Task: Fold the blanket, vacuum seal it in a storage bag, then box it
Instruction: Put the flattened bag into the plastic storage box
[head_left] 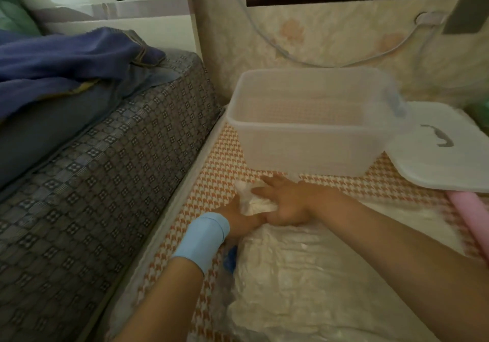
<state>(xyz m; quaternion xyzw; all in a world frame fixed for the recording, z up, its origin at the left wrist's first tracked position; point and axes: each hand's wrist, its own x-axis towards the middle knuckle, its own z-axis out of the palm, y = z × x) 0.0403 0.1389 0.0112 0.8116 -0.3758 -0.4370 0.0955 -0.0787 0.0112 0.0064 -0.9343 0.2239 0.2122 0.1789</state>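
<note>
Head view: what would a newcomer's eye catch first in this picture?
Both hands meet at the centre: the right hand presses flat on a folded corner of the wrinkled storage bag, the left hand beside it, fingers hidden. Just behind stands an empty clear box, its white lid lying to the right.

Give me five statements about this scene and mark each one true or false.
1. The clear storage box holds nothing. True.
2. The lid is shut on the box. False: the lid lies off the box, at its right side.
3. The right hand lies with spread fingers on the far end of the vacuum bag. True.
4. The vacuum bag is already inside the box. False: it lies on the houndstooth mat in front of the box.
5. A blue wristband wraps the left wrist. True.
</note>
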